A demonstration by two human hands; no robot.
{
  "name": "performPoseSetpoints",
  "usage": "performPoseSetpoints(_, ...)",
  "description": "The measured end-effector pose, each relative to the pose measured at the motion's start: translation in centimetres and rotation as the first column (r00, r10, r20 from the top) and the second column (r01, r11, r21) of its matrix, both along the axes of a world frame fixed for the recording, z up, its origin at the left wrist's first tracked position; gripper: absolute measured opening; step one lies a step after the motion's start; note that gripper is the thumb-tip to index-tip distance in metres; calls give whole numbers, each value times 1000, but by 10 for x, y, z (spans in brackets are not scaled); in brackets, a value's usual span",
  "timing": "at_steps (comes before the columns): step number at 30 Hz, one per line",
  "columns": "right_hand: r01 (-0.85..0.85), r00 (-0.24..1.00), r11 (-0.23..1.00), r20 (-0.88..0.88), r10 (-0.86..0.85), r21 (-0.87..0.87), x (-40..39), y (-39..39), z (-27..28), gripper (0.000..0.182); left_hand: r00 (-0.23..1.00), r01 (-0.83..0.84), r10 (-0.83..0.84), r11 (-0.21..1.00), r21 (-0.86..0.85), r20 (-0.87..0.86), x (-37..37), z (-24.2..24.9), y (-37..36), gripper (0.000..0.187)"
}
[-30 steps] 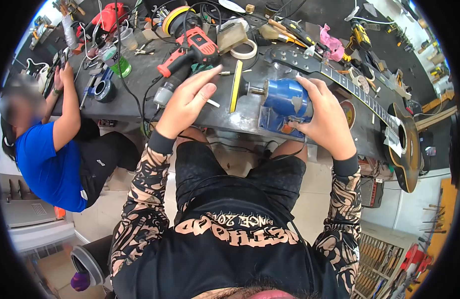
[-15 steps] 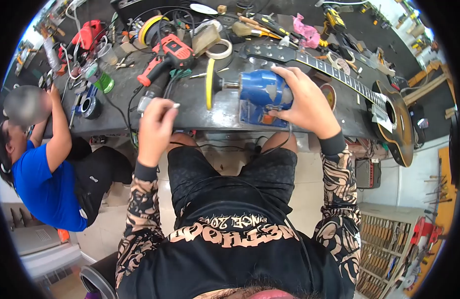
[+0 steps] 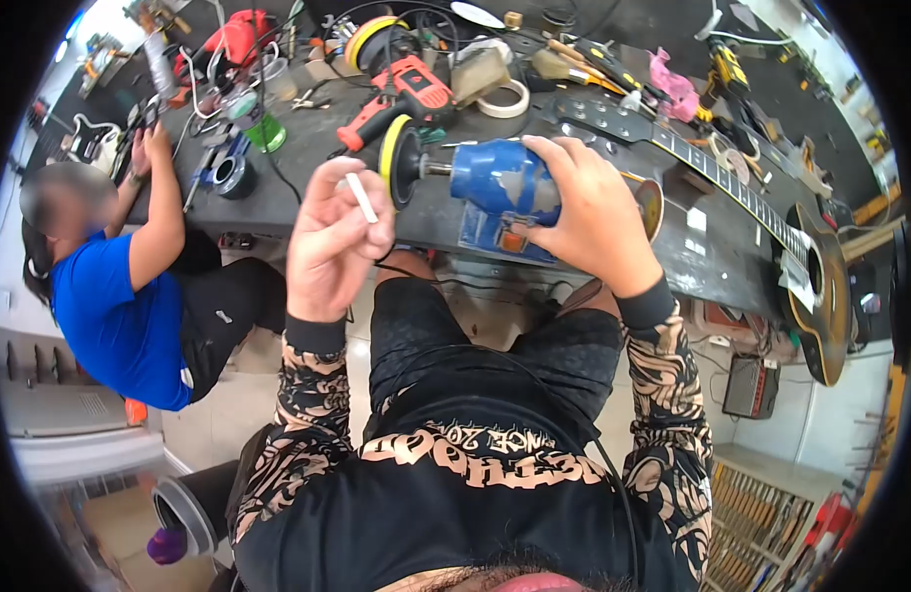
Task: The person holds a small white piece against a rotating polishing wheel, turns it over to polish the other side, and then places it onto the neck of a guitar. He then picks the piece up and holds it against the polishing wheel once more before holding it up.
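Note:
My left hand (image 3: 327,247) pinches a small white strip (image 3: 361,197), raised upright just left of a yellow-edged disc (image 3: 387,163). The disc sits on the shaft of a blue electric motor (image 3: 490,183) with worn paint, standing at the bench's front edge. My right hand (image 3: 601,222) is wrapped around the motor's right end, thumb low near an orange switch (image 3: 514,237). No contact between strip and disc is visible.
A red-and-black polisher (image 3: 408,99), a masking tape roll (image 3: 505,99) and a green-liquid bottle (image 3: 258,123) lie on the dark bench (image 3: 322,128). A guitar (image 3: 810,266) rests at the right. Another person in a blue shirt (image 3: 120,306) sits at the left.
My left hand has turned palm-up and come closer to the disc, bringing the white strip into clear sight. The right hand stays on the motor. The view has shifted slightly.

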State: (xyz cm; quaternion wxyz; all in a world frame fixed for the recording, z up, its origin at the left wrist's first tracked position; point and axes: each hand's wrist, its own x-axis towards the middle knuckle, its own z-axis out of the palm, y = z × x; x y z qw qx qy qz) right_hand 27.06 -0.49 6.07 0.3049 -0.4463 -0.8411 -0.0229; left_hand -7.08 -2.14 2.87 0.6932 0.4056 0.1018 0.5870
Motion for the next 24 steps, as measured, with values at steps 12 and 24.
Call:
performPoseSetpoints(12, -369, 693, 914, -705, 148, -170, -26, -71, 43, 22, 841, -119, 323, 893, 434, -435, 93, 61, -37, 32)
performPoseSetpoints(24, -531, 11, 839, -991, -131, -117, 110, -15, 86, 23, 718, 397, 375, 471, 788, -586, 255, 170, 96, 53)
